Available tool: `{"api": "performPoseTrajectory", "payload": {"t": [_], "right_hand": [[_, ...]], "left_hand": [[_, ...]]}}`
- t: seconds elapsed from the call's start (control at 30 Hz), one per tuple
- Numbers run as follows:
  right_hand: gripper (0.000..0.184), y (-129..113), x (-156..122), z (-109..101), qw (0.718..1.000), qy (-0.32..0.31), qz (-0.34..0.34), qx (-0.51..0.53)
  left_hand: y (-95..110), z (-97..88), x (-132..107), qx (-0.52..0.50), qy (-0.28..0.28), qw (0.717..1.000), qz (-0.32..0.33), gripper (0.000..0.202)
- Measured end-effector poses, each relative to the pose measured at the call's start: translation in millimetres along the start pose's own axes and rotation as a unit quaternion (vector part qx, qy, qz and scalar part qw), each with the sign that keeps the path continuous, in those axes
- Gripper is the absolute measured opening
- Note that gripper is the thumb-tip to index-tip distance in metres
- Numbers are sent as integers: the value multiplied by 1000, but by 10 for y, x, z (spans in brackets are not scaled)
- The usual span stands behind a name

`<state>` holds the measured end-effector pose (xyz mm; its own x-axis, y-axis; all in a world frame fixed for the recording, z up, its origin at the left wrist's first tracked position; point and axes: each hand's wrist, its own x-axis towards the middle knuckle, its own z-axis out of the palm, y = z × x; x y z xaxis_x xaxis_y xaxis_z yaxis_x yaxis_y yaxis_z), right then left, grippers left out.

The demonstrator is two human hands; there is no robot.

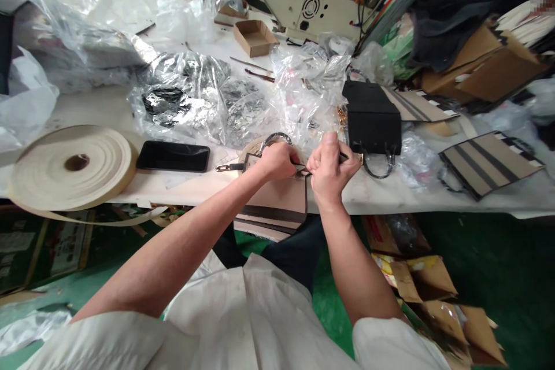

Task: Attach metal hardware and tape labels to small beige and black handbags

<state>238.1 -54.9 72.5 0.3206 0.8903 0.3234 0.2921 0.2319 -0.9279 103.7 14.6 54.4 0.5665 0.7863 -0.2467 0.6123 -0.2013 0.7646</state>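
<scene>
Bag (286, 193) partly hidden behind left hand (280, 160)

A beige panel (281, 193) with dark stripes and edging overhangs the front of the table (416, 201), metal-ended strap (229, 167) jutting left.

A black phone (172, 156) lies beside a beige roll (41, 165).

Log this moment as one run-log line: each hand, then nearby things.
left hand: at striped bag | right hand: closed around partly hidden object | nearby: phone, roll of tan strip, black bag
</scene>
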Motion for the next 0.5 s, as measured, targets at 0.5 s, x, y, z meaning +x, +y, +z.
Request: {"api": "performPoseTrajectory", "payload": {"t": [0.5], "right_hand": [[68, 19, -47, 179, 995, 81, -56, -16]], "left_hand": [[11, 18, -8, 15, 8, 1000, 11, 31]]}}
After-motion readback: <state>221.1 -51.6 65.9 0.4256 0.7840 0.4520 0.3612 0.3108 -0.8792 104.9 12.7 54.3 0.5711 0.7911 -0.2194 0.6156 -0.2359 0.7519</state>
